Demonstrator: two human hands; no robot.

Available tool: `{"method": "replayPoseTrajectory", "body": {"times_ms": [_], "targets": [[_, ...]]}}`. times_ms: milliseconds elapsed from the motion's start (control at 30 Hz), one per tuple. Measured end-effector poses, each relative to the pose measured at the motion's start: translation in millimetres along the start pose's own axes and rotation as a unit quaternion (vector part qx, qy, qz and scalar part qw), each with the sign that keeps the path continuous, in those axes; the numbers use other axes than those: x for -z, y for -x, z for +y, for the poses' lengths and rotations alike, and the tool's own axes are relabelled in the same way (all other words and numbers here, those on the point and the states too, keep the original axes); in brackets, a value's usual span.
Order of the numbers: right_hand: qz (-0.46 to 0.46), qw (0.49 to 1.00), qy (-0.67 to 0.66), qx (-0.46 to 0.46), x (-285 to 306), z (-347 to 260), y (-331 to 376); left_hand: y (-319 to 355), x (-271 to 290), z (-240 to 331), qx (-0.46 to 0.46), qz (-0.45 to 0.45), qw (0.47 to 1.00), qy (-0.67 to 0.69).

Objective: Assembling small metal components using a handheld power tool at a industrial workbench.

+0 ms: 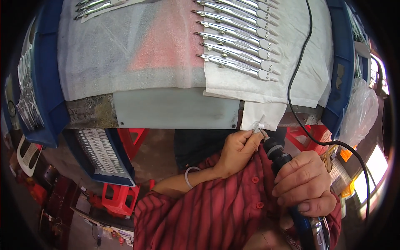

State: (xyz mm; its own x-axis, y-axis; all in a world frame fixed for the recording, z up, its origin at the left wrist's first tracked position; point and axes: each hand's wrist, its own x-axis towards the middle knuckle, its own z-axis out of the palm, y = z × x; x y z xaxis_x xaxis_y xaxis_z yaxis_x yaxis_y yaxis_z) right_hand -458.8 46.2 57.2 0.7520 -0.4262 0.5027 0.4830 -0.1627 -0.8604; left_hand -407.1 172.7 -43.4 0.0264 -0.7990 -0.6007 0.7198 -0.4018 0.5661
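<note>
My right hand (303,183) is wrapped round a corded electric screwdriver (273,149) with a black front end and a blue body. The screwdriver's tip reaches the top of a drawing compass (260,125). My left hand (238,151) pinches that compass at the table's near edge, over a flap of white cloth (273,111). Most of this compass is hidden by my fingers. Beyond my hands, several silver drawing compasses (239,64) lie side by side in a row on white cloth.
A black cable (295,75) runs down the right side of the table. Blue trays (46,79) flank the table, and a lower tray (102,152) holds rows of metal parts. More compasses (98,7) lie at the far left. Red stools (121,199) stand below.
</note>
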Motion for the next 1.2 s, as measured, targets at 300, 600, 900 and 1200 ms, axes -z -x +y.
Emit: {"method": "replayPoseTrajectory", "body": {"times_ms": [300, 600, 900, 1200], "targets": [[-0.018, 0.997, 0.074, 0.004, 11.3, -12.5, 7.6, 1.0, -4.1, 9.8, 0.021, 0.023, 0.999, 0.042], [-0.015, 0.999, 0.033, -0.013, 10.1, -14.7, 6.7, 2.2, -3.8, 11.2, 0.027, 0.004, 0.999, 0.028], [-0.036, 0.997, 0.064, 0.006, 14.1, -8.9, 8.0, 1.7, -3.2, 11.1, 0.032, 0.003, 0.999, 0.018], [0.001, 0.997, 0.074, 0.003, 8.3, -8.4, 6.3, 0.6, -2.9, 9.3, 0.022, 0.022, 0.999, 0.013]]}}
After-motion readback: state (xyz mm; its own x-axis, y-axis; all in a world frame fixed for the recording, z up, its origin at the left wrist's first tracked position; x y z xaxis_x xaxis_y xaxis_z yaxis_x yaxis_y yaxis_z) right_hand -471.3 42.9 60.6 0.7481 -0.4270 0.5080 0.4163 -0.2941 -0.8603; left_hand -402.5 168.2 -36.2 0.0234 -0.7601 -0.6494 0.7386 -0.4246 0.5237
